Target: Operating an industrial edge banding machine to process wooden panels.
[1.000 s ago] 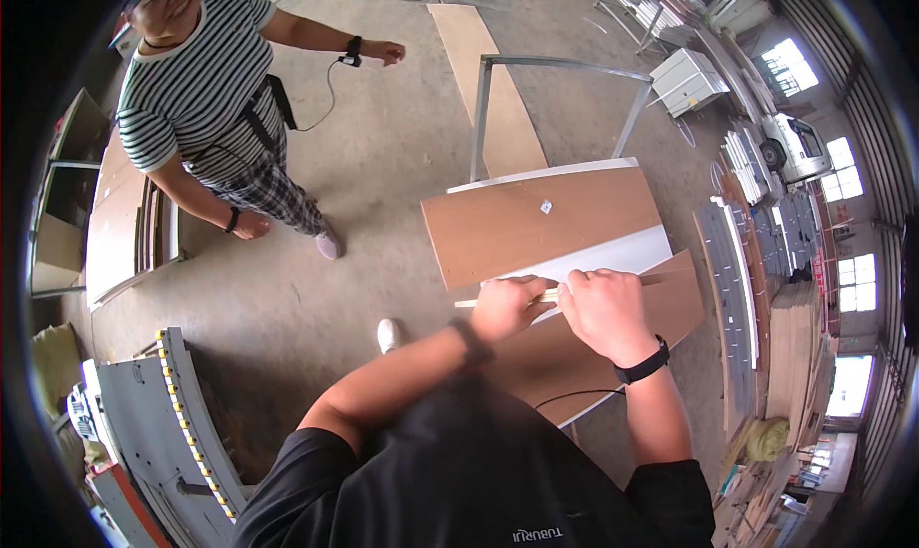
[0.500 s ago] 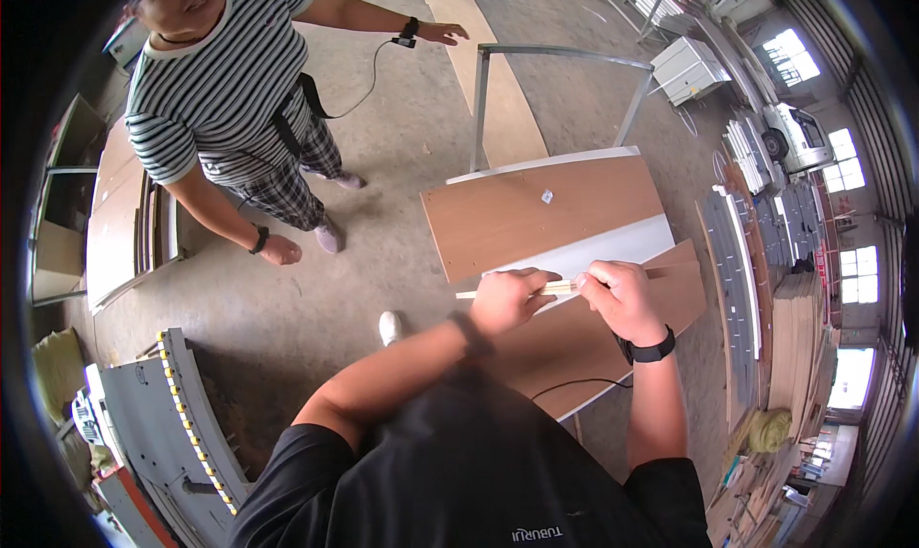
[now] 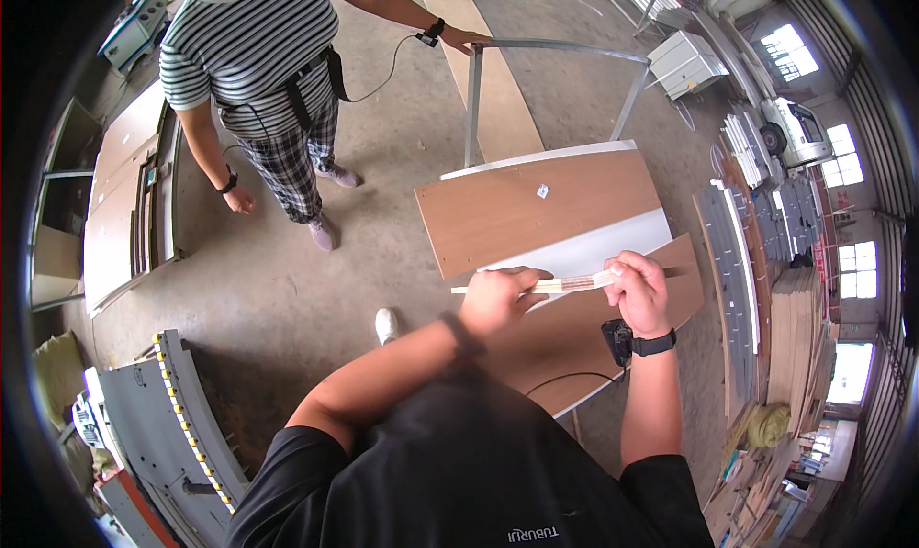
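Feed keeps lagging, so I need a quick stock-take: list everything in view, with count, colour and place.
thin strip: one, pale wood, held between both hands
brown panels: stack, white-edged, under the strip
metal frame: one, grey, beyond the panels
co-worker: one, striped shirt, upper left, hand on the frame
board stacks: several, right wall
grey machine: one, lower left
left hand: gripping the strip
right hand: pinching the strip's end, black wristband

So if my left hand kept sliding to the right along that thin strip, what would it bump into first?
Most likely your right hand, which pinches the same pale strip further along. Between it and your left hand only bare strip shows.
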{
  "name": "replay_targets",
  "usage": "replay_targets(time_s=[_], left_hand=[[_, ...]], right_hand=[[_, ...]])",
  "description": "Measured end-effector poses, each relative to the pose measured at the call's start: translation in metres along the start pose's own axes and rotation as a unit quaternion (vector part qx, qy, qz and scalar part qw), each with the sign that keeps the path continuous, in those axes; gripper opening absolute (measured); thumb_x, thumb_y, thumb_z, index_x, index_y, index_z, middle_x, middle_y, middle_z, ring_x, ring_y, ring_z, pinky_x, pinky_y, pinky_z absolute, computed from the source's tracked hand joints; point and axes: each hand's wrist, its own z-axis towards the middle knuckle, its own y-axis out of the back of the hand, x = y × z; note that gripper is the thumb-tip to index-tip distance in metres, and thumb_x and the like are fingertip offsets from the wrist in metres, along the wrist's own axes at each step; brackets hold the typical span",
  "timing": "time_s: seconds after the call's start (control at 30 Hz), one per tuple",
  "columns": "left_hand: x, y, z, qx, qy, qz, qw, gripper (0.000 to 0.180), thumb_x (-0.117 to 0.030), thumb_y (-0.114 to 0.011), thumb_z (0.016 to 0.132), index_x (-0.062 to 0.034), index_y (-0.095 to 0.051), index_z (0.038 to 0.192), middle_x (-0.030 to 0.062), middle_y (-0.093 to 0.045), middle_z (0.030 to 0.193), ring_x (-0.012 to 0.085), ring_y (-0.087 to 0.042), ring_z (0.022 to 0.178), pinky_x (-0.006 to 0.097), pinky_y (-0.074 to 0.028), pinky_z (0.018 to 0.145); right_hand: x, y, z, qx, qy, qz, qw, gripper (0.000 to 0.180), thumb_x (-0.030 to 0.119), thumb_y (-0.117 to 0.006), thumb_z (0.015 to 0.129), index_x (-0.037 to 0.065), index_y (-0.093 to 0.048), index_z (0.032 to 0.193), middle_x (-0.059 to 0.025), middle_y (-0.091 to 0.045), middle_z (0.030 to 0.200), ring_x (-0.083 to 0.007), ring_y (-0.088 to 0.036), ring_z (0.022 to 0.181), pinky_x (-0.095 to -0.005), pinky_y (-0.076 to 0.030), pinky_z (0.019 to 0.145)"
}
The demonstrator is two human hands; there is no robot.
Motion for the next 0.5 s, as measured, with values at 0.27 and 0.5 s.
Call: replay_targets(time_s=[0.27,0.5], left_hand=[[-0.004,0.002,0.002,0.021,-0.003,-0.019,1.0,0.027,-0.02,-0.07,0.084,-0.0206,-0.071,0.111,0.0102,-0.073,0.094,0.0329,-0.07,0.084,0.042,-0.056,0.073],[-0.003,-0.007,0.002,-0.027,-0.039,-0.009,0.999,0.02,-0.024,-0.071,0.087,-0.0172,-0.071,0.105,0.0094,-0.071,0.082,0.0313,-0.068,0.071,0.042,-0.054,0.062]], right_hand=[[0.003,-0.005,-0.017,-0.063,0.067,-0.253,0.963,0.035,0.014,-0.063,0.093,0.005,-0.045,0.064,-0.0028,-0.044,0.056,-0.0095,-0.045,0.05,-0.0299,-0.036,0.048],[0.003,-0.017,-0.006,-0.072,0.191,-0.43,0.879,0.041,0.015,-0.071,0.089,0.002,-0.044,0.061,-0.0078,-0.045,0.053,-0.0252,-0.044,0.047,-0.0368,-0.034,0.047]])
